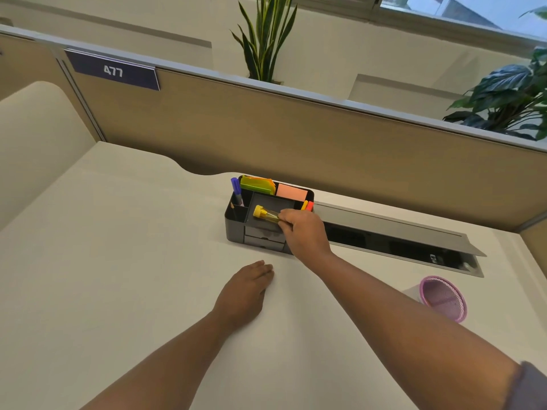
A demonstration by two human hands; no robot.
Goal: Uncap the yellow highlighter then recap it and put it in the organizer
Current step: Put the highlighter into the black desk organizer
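Note:
The yellow highlighter (pixel 264 214), cap on and pointing left, lies across the middle tray of the black desk organizer (pixel 233 224). My right hand (pixel 303 232) reaches over the organizer's front right and pinches the highlighter's back end between its fingertips. Whether the pen rests on the tray floor or hangs just above it, I cannot tell. My left hand (pixel 245 291) lies flat, palm down, on the white desk (pixel 133 261) in front of the organizer, holding nothing.
The organizer also holds a blue pen (pixel 236 189), sticky notes (pixel 291 193), green-yellow flags (pixel 257 184) and orange and red markers (pixel 307 205). A pink mesh cup (pixel 444 298) stands at the right. An open cable tray (pixel 399 241) runs behind. A beige partition (pixel 296 137) bounds the desk.

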